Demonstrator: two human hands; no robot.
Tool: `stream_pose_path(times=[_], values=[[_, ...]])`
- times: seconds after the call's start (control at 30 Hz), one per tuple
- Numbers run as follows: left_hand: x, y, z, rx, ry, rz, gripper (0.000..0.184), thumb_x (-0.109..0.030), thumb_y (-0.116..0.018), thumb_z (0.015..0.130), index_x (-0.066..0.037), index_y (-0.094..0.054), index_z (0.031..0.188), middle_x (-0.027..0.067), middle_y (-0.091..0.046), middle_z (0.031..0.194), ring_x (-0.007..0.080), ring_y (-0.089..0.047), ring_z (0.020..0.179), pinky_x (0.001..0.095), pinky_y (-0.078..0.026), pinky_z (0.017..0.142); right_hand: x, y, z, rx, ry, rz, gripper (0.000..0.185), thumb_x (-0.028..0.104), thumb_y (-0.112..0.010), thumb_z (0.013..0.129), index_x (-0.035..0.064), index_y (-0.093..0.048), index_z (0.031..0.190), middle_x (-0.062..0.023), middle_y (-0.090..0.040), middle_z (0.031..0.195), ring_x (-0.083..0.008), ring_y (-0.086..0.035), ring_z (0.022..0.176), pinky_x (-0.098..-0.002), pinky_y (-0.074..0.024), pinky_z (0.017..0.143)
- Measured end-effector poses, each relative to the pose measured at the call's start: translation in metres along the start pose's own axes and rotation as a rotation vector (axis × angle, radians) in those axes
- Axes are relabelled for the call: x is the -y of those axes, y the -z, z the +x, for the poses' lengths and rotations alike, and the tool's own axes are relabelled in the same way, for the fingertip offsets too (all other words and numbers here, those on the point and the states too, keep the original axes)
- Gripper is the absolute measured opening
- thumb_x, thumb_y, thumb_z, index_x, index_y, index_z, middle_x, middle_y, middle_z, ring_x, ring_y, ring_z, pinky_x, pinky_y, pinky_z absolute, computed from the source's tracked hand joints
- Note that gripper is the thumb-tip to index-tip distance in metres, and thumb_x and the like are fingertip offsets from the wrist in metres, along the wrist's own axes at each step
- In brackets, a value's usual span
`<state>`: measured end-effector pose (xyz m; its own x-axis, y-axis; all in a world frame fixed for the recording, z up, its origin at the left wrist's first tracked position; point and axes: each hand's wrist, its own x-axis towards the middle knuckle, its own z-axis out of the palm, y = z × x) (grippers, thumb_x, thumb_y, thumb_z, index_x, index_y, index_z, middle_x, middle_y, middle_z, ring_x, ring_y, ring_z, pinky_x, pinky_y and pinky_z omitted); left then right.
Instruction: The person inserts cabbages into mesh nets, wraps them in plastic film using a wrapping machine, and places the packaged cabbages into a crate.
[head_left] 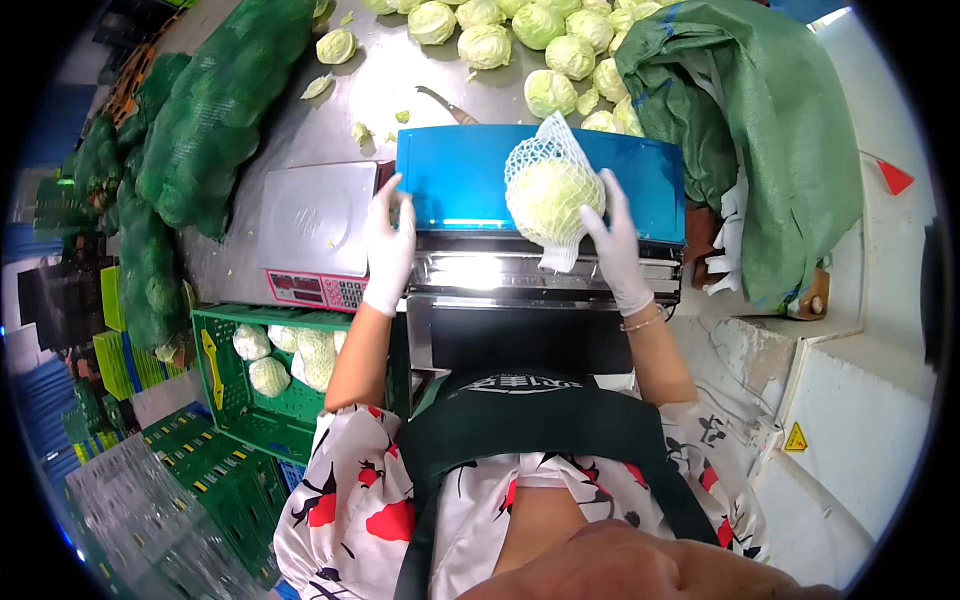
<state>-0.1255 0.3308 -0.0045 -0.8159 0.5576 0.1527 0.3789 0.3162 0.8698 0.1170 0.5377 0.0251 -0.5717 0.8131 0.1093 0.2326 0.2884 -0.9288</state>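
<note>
A pale green cabbage (pixel 553 203) in a white mesh net sits on the blue top (pixel 460 185) of a machine in front of me. The net is gathered to a point above the cabbage, and a loose tail hangs over the machine's near edge. My right hand (pixel 617 247), in a white glove, is at the cabbage's right side, its thumb close to or touching the net and its fingers stretched apart. At the blue top's left end is my left hand (pixel 391 247), also gloved, with fingers apart and nothing in it.
Left of the machine stands a scale (pixel 318 220) with a red keypad. Below it, a green crate (pixel 225 375) contains several netted cabbages. Loose cabbages (pixel 485 46) and a knife (pixel 447 104) lie at the back. Green sacks (pixel 225 105) flank the left; another green sack (pixel 790 130) hangs right.
</note>
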Motion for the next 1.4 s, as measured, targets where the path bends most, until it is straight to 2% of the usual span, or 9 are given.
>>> stream_pose_path(times=[0.2,0.33,0.43,0.53,0.63,0.73,0.87,1.17,1.4], values=[[0.007,0.012,-0.090,0.072,-0.246,0.858,0.076,-0.035,-0.077,0.080,0.002,-0.047,0.138,0.0040,-0.065,0.089,0.0245,-0.056,0.090,0.0423,-0.038,0.084,-0.022,0.030,-0.078,-0.400,0.110,-1.088,0.054,0.028,-0.070,0.088,0.0009,-0.051,0.131,-0.0157,-0.057,0.110,-0.0322,-0.053,0.107,-0.0483,-0.0369,0.098],[0.004,-0.009,-0.087,0.128,0.022,0.252,0.069,-0.010,-0.071,0.084,-0.005,-0.042,0.147,0.0121,-0.065,0.086,0.0253,-0.058,0.082,0.0386,-0.045,0.079,-0.058,0.016,-0.088,-0.263,0.058,-0.896,0.038,0.021,-0.067,0.091,0.0029,-0.062,0.124,-0.0046,-0.065,0.088,-0.0221,-0.058,0.094,-0.0416,-0.0411,0.094],[0.009,-0.002,-0.083,0.363,0.247,-0.477,0.030,-0.004,-0.064,0.090,-0.001,-0.068,0.120,0.0046,-0.071,0.095,0.0123,-0.062,0.085,0.0290,-0.049,0.081,-0.015,0.045,-0.083,-0.095,-0.265,0.015,0.025,0.014,-0.063,0.095,-0.0005,-0.068,0.114,-0.0033,-0.067,0.093,-0.0128,-0.057,0.085,-0.0299,-0.0451,0.085],[-0.049,0.058,-0.076,0.687,0.212,-0.445,0.020,-0.006,-0.063,0.091,0.000,-0.074,0.107,0.0074,-0.069,0.086,0.0124,-0.061,0.080,0.0271,-0.050,0.076,0.040,0.101,-0.101,0.272,-0.097,-0.209,0.012,-0.002,-0.058,0.092,-0.0106,-0.062,0.100,-0.0109,-0.068,0.095,-0.0174,-0.063,0.088,-0.0291,-0.0496,0.084],[-0.069,0.083,-0.062,0.730,0.006,-0.951,0.025,-0.011,-0.068,0.086,0.002,-0.074,0.106,0.0105,-0.067,0.084,0.0180,-0.062,0.081,0.0340,-0.051,0.081,0.066,0.154,-0.095,0.488,0.061,0.500,0.017,0.002,-0.065,0.082,-0.0066,-0.065,0.097,-0.0151,-0.065,0.093,-0.0302,-0.061,0.091,-0.0394,-0.0477,0.094],[-0.114,0.050,-0.019,0.515,-0.141,-0.834,0.115,-0.032,-0.087,0.071,0.001,-0.016,0.155,0.0206,-0.030,0.157,0.0307,-0.031,0.145,0.0443,-0.021,0.120,0.090,0.150,-0.038,0.367,0.214,0.466,0.040,0.002,-0.070,0.076,-0.0057,-0.063,0.114,-0.0194,-0.062,0.120,-0.0327,-0.056,0.117,-0.0419,-0.0395,0.108],[-0.058,-0.054,0.040,0.510,-0.618,0.044,0.142,-0.057,-0.089,0.055,0.001,-0.008,0.156,0.0274,-0.009,0.161,0.0372,-0.008,0.151,0.0450,-0.009,0.122,0.049,0.076,0.065,0.479,0.397,-0.372,0.112,0.026,-0.089,0.063,-0.0029,-0.027,0.152,-0.0198,-0.035,0.155,-0.0293,-0.030,0.145,-0.0404,-0.0230,0.119],[-0.062,-0.078,0.000,0.824,0.302,-0.727,0.088,-0.015,-0.081,0.079,0.002,-0.030,0.149,0.0137,-0.049,0.140,0.0195,-0.048,0.128,0.0329,-0.039,0.110,0.016,0.019,0.043,0.625,-0.154,0.222,0.075,0.026,-0.075,0.086,-0.0068,-0.038,0.143,-0.0134,-0.056,0.132,-0.0177,-0.053,0.120,-0.0333,-0.0426,0.105],[-0.064,0.003,-0.149,1.233,0.820,-0.824,0.065,-0.042,-0.052,0.100,0.000,-0.036,0.148,0.0133,-0.049,0.143,0.0203,-0.046,0.133,0.0372,-0.036,0.112,0.035,0.044,-0.134,0.845,-0.809,0.360,0.062,0.041,-0.049,0.102,-0.0037,-0.041,0.144,-0.0128,-0.053,0.138,-0.0187,-0.048,0.129,-0.0308,-0.0371,0.109]])
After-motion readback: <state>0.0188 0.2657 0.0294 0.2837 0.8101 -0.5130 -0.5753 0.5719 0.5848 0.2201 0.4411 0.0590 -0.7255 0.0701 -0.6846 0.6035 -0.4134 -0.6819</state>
